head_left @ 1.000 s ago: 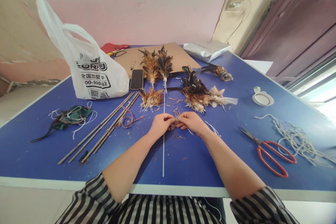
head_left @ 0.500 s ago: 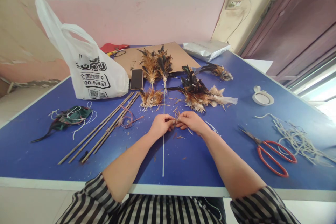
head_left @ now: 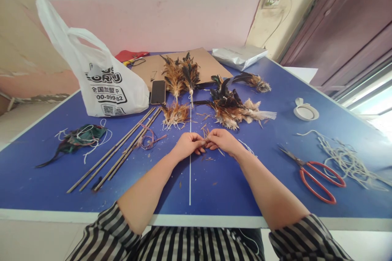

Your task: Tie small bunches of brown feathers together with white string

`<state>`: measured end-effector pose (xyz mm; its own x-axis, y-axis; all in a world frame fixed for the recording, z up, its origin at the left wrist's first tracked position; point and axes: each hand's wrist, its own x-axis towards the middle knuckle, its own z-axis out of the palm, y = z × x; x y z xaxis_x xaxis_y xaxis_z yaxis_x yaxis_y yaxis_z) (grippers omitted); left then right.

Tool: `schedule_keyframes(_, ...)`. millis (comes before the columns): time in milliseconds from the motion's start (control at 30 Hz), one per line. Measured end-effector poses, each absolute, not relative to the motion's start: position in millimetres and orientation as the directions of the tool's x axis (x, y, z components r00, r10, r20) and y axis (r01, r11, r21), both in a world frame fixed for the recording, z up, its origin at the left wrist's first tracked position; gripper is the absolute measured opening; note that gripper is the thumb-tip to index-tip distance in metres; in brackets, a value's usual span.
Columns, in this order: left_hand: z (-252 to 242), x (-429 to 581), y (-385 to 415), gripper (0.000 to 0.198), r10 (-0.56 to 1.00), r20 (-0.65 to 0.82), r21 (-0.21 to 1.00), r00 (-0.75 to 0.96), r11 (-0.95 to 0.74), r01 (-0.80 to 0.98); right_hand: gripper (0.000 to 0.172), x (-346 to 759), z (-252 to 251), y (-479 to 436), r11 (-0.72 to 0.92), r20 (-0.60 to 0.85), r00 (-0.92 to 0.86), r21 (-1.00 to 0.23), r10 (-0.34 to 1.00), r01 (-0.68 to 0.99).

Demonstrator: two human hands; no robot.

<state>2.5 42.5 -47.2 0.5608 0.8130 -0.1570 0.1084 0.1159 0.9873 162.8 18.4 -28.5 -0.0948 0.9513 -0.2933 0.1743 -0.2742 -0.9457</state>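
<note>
My left hand (head_left: 189,145) and my right hand (head_left: 223,142) meet over the middle of the blue table, fingertips pinched close together. Between them is something small and thin, mostly hidden by the fingers; slim brown feather-like strips (head_left: 205,131) stick up there, and I cannot tell which are held and which lie behind. Just beyond my left hand lies a small bunch of brown feathers (head_left: 175,114). A larger heap of black, brown and cream feathers (head_left: 228,104) lies beyond my right hand. Short white strings (head_left: 246,147) lie beside my right hand.
At the left are thin sticks (head_left: 112,151), a dark green feathered bundle (head_left: 81,138) and a white plastic bag (head_left: 113,85). A phone (head_left: 158,92) and tied feather bunches (head_left: 174,75) lie by the cardboard (head_left: 211,63). At the right are red-handled scissors (head_left: 318,177), cord (head_left: 346,161) and a tape roll (head_left: 305,112).
The view has shifted very slightly. My hands stay pinched together in the same place, with only a small movement of the fingers.
</note>
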Motion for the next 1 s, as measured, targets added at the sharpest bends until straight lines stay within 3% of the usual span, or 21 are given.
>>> schedule_keyframes(200, -47.2, 8.0, 42.4, 0.015, 0.851, -0.183, 0.983, 0.492, 0.156, 0.096, 0.010, 170.7, -25.5, 14.4, -0.123, -0.191, -0.163, -0.928, 0.968, 0.353)
schedule_keyframes(367, -46.5, 7.5, 41.8, 0.015, 0.851, -0.171, 0.985, 0.497, 0.131, 0.116, 0.010, 171.4, -18.5, 12.4, 0.192, 0.113, -0.171, -0.796, 0.979, 0.574)
schedule_keyframes(433, -47.4, 6.0, 42.3, 0.017, 0.841, -0.173, 0.984, 0.513, 0.127, 0.123, 0.010, 168.5, -17.2, 12.4, 0.243, 0.178, -0.166, -0.764, 0.970, 0.597)
schedule_keyframes(600, -48.7, 4.1, 42.8, 0.022, 0.829, -0.171, 0.983, 0.532, 0.106, 0.150, 0.012, 159.6, -23.8, 15.6, 0.200, 0.166, -0.112, -0.810, 0.980, 0.551)
schedule_keyframes(800, -47.3, 5.1, 42.7, 0.019, 0.845, -0.176, 0.982, 0.505, 0.118, 0.146, 0.018, 166.1, -25.7, 17.3, 0.084, 0.012, -0.192, -0.924, 0.981, 0.372)
schedule_keyframes(1000, -45.3, 5.1, 42.6, 0.013, 0.853, -0.194, 0.978, 0.485, 0.130, 0.162, 0.014, 178.1, -28.1, 18.6, 0.170, 0.044, -0.226, -0.799, 0.973, 0.576)
